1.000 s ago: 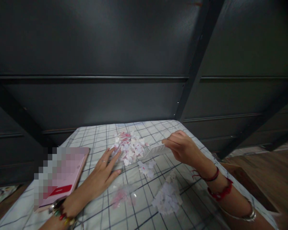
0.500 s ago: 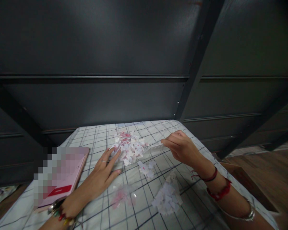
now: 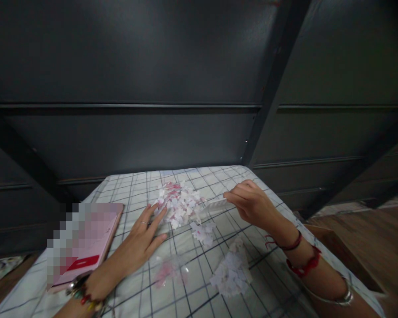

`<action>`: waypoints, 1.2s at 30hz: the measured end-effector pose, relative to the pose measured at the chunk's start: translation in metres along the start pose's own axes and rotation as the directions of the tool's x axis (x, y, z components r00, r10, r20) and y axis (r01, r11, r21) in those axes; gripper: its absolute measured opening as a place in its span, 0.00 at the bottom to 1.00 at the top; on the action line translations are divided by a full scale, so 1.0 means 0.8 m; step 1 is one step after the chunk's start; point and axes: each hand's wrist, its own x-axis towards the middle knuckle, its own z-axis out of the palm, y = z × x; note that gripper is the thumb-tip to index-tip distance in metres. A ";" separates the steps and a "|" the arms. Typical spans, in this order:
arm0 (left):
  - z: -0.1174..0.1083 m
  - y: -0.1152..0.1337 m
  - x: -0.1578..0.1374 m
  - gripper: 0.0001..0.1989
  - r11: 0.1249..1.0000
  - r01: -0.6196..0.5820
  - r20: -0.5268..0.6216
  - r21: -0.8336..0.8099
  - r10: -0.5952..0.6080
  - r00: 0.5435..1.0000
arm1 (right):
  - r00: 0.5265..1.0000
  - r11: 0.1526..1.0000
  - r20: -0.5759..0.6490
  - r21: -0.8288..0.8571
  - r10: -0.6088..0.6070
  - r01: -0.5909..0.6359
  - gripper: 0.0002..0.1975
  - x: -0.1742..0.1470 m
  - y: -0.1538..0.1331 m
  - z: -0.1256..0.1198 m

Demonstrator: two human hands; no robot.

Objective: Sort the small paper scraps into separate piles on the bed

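Note:
Fingers spread, my left hand (image 3: 142,238) rests at the near left side of a heap of small white and pink paper scraps (image 3: 182,205), fingertips touching its edge. To the right of the heap, my right hand (image 3: 248,203) pinches the end of a thin pale strip (image 3: 215,204) with faint marks along it. The strip's far end reaches the heap's right side; I cannot tell its exact kind. A smaller group of white scraps (image 3: 204,233) lies just in front. Nearer me are a larger pile of white scraps (image 3: 230,276) and some clear and pink plastic-like pieces (image 3: 170,271).
A checked white cloth (image 3: 132,304) covers the table. At the left lies a pink flat book or case (image 3: 99,238), partly blurred out. A dark panel wall (image 3: 152,141) stands behind the table, and an open cardboard box (image 3: 348,256) sits at the right.
The strip in my right hand has tilted slightly, and its face shows more plainly. My left hand is in the same place.

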 end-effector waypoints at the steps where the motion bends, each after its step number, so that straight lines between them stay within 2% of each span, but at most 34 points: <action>1: -0.001 0.001 0.000 0.30 1.000 -0.001 0.003 0.002 0.001 1.000 | 1.000 1.000 0.004 -0.002 -0.001 0.001 0.15 0.000 0.000 0.001; 7: 0.000 0.001 0.001 0.30 1.000 -0.013 0.003 0.006 0.013 1.000 | 1.000 0.999 0.003 -0.041 0.026 -0.026 0.16 0.001 -0.002 0.004; 16: 0.002 0.000 0.000 0.29 1.000 -0.004 -0.021 -0.010 0.004 1.000 | 0.999 0.999 -0.019 0.025 -0.033 0.034 0.15 0.000 -0.001 0.002; 25: 0.009 -0.005 0.000 0.29 1.000 -0.020 -0.034 -0.009 0.019 0.999 | 0.998 0.998 -0.027 0.033 -0.048 0.049 0.15 -0.001 0.000 0.004; 36: 0.004 -0.002 -0.001 0.29 1.000 -0.020 -0.031 0.010 0.021 0.999 | 0.998 0.996 -0.049 0.079 -0.032 0.036 0.16 -0.003 0.003 0.003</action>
